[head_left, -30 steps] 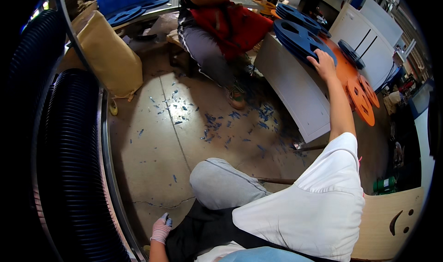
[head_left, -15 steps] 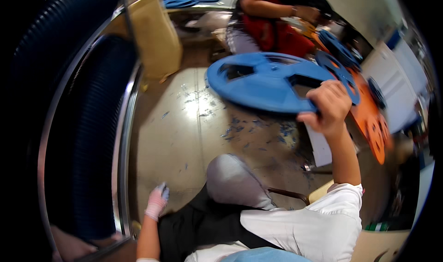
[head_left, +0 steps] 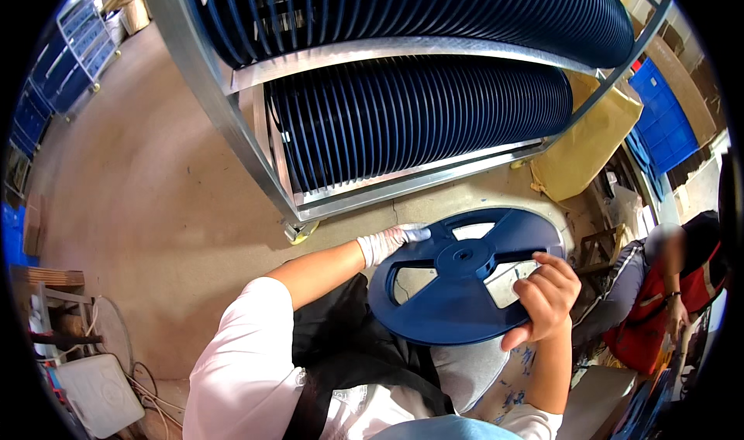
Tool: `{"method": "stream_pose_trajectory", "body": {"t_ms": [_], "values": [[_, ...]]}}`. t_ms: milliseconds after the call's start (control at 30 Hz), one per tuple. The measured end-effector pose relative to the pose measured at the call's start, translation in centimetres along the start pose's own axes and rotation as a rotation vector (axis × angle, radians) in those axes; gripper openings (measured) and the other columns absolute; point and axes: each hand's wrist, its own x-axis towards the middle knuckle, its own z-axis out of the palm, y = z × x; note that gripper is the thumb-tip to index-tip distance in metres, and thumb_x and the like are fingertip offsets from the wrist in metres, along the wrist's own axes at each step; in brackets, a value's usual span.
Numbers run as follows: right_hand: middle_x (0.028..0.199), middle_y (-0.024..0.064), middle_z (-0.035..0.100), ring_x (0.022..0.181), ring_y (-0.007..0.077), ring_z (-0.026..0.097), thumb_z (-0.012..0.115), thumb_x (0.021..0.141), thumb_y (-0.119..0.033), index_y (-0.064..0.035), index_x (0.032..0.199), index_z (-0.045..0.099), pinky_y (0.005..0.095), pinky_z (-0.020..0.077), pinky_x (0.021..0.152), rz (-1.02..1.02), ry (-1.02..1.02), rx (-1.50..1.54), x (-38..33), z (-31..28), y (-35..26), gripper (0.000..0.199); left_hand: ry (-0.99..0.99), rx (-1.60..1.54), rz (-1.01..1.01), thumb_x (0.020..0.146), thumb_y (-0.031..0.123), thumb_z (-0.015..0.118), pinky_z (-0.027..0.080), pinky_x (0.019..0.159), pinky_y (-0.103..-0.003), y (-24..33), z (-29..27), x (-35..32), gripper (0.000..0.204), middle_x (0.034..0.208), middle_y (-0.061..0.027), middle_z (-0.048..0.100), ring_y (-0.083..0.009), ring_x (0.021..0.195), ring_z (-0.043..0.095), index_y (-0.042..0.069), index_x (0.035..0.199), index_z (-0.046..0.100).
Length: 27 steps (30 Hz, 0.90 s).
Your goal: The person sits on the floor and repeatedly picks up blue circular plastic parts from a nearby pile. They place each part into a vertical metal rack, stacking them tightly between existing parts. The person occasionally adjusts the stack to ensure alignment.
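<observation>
A dark blue plastic reel with a round hub and wide cut-outs is held flat above my lap. My right hand, bare, grips its right rim, fingers curled through a cut-out and thumb at the near edge. At the upper left rim is my left hand in a thin whitish glove, its fingers laid over the edge and the underside of its grip hidden. Just beyond stands a metal rack on casters, with tightly packed rows of blue reels on two levels.
A yellowish sack and a blue crate stand right of the rack. At the right, a seated person in a red apron works close by. A white box and cables lie lower left; blue carts stand far left.
My view has swung left to face the rack. The reel has come from the right side to above my lap, and my left hand has risen from beside me onto its rim.
</observation>
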Motion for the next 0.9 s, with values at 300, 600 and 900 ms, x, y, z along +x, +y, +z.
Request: {"method": "stream_pose_trajectory", "body": {"t_ms": [300, 600, 900], "values": [[0.152, 0.0208, 0.034, 0.141, 0.038, 0.032, 0.039, 0.095, -0.065, -0.0108, 0.151, 0.032, 0.0534, 0.0305, 0.112, 0.879, 0.935, 0.817, -1.5, 4.3, 0.0, 0.078, 0.318, 0.007, 0.536, 0.088, 0.024, 0.074, 0.043, 0.105, -0.03, 1.8, 0.8, 2.0, 0.073, 0.14, -0.01, 0.05, -0.0189, 0.125, 0.051, 0.001, 0.147, 0.036], [0.087, 0.0102, 0.07, 0.083, 0.0256, 0.069, 0.036, 0.098, -0.063, 0.0026, 0.132, 0.048, 0.045, 0.0552, 0.089, 0.979, 0.852, 1.881, -7.5, 3.9, 0.6, 0.075, 0.435, 0.253, 0.739, 0.08, 0.035, 0.081, 0.025, 0.117, -0.037, 3.7, 0.4, 1.1, 0.091, 0.151, -0.0172, 0.037, -0.0265, 0.142, 0.032, 0.001, 0.148, 0.032], [0.077, 0.0063, 0.06, 0.062, 0.0149, 0.061, 0.044, 0.102, -0.044, 0.0034, 0.114, 0.057, 0.0266, 0.054, 0.055, 1.381, 0.922, 1.594, -9.6, 5.5, 1.8, 0.051, 0.386, 0.127, 0.719, 0.084, 0.024, 0.079, 0.039, 0.107, -0.031, 5.2, 0.8, -0.4, 0.083, 0.14, -0.0122, 0.046, -0.0192, 0.126, 0.047, 0.001, 0.149, 0.031]]}}
